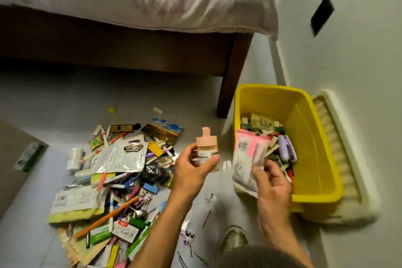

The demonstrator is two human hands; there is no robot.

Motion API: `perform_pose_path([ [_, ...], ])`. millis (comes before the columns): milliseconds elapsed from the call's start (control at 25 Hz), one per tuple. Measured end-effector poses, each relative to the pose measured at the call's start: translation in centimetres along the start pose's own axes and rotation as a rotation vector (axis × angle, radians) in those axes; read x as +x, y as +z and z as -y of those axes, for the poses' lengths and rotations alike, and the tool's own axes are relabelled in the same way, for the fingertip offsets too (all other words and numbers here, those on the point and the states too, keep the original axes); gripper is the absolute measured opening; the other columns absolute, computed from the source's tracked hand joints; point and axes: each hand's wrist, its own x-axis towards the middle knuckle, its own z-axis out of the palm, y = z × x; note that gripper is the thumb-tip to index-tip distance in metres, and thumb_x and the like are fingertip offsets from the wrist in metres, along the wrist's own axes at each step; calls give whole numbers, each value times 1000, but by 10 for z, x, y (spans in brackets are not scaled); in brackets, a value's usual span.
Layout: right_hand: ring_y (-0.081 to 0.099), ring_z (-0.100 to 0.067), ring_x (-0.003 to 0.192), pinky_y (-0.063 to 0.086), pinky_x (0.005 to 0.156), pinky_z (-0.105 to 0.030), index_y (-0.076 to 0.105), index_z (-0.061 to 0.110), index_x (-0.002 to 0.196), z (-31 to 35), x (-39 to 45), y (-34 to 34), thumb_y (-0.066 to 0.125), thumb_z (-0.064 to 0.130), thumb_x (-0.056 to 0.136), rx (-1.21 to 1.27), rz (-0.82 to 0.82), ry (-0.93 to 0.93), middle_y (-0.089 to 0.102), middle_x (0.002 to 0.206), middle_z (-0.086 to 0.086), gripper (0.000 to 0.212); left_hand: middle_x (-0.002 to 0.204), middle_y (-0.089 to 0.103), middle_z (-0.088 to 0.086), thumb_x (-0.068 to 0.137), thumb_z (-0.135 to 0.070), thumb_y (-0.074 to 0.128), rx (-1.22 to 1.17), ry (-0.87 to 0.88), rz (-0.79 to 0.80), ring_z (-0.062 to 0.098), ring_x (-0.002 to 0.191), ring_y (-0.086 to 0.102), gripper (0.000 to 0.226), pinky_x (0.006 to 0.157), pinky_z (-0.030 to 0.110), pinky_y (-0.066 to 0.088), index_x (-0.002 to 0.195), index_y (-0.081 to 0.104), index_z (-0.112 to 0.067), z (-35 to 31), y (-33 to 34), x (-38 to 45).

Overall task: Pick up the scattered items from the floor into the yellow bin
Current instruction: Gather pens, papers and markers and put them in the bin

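Grey floor (54, 102) runs under a dark wooden bed (108, 48) with a pale flowered cover, and a white wall closes the right side. Held up at the middle of it all is a small bottle (206, 151): pink cap with a stubby spout on top, pale label below, printing too blurred to read. It stands close to upright, long axis vertical, spout toward twelve o'clock. The left hand (191, 169) has its grip curled round the bottle's lower half, thumb in front, so the bottle hangs above the floor, well short of the bin. At three o'clock from it the right hand (273, 183) pinches a flat printed packet (245, 169) at the near rim of the yellow bin (322, 172), which already holds pens, clips and a pink-edged card. At nine o'clock from the bottle, the scattered pile (113, 180) of pens, pouches, keys and boxes covers the floor. A shoe (235, 237) shows at six o'clock.
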Motion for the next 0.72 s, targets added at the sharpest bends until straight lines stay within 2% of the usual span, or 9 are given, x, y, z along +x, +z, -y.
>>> perform_pose_path([
  [80, 69, -9, 96, 56, 70, -21, 68, 35, 112, 37, 9, -26, 64, 24, 94, -224, -114, -289, 73, 110, 1, 21, 109, 70, -21, 79, -48, 73, 35, 102, 135, -3, 99, 65, 40, 77, 20, 56, 117, 61, -46, -36, 39, -3],
  [160, 63, -18, 109, 56, 83, -34, 57, 23, 132, 56, 18, -38, 64, 28, 94, -561, -74, -451, 64, 125, -4, 39, 139, 55, -13, 86, -58, 61, 80, 74, 162, 6, 124, 53, 59, 98, 29, 48, 139, 47, -38, -55, 59, 0],
  [200, 60, -22, 115, 54, 89, -39, 54, 16, 135, 58, 22, -40, 63, 23, 94, -655, -48, -502, 61, 130, -6, 43, 146, 48, -8, 88, -58, 58, 86, 26, 122, 10, 130, 47, 66, 99, 29, 42, 146, 40, -32, -55, 59, 3],
  [280, 57, -23, 119, 51, 96, -39, 57, 10, 131, 50, 20, -33, 64, 12, 92, -728, 34, -592, 60, 130, -7, 40, 144, 50, -5, 91, -47, 59, 92, -19, 20, 11, 125, 50, 59, 94, 27, 43, 144, 43, -28, -38, 42, 0],
  [360, 61, -15, 106, 54, 88, -31, 62, 14, 123, 26, 13, -13, 63, 8, 92, -753, 216, -557, 64, 121, -3, 31, 132, 58, -3, 93, -34, 61, 160, -96, -65, 11, 113, 56, 43, 93, 35, 51, 135, 53, -27, -8, 12, -7],
  [440, 60, -4, 95, 55, 79, -22, 64, 21, 117, -4, 3, 15, 62, 12, 93, -790, 470, -444, 64, 116, 5, 26, 124, 62, 1, 93, -24, 61, 196, -175, -135, 14, 106, 60, 33, 94, 42, 53, 126, 59, -24, 24, -17, -11],
  [520, 59, -1, 95, 53, 80, -19, 64, 28, 115, -37, -1, 43, 60, 17, 94, -855, 701, -365, 63, 116, 11, 24, 118, 66, 2, 92, -20, 62, 228, -211, -195, 16, 103, 62, 26, 93, 37, 53, 119, 63, -20, 52, -44, -9],
  [640, 60, -3, 97, 51, 85, -23, 61, 32, 117, -83, 3, 84, 57, 28, 93, -983, 900, -307, 64, 119, 12, 25, 113, 67, -1, 90, -20, 65, 368, -256, -295, 15, 100, 62, 22, 81, 26, 46, 111, 64, -22, 82, -85, 4],
  [720, 61, -10, 99, 50, 82, -26, 59, 33, 119, -113, 13, 119, 56, 31, 90, -1057, 922, -321, 65, 119, 10, 29, 115, 66, -2, 89, -20, 64, 542, -301, -366, 18, 102, 62, 25, 83, 29, 49, 114, 64, -22, 104, -118, 18],
])
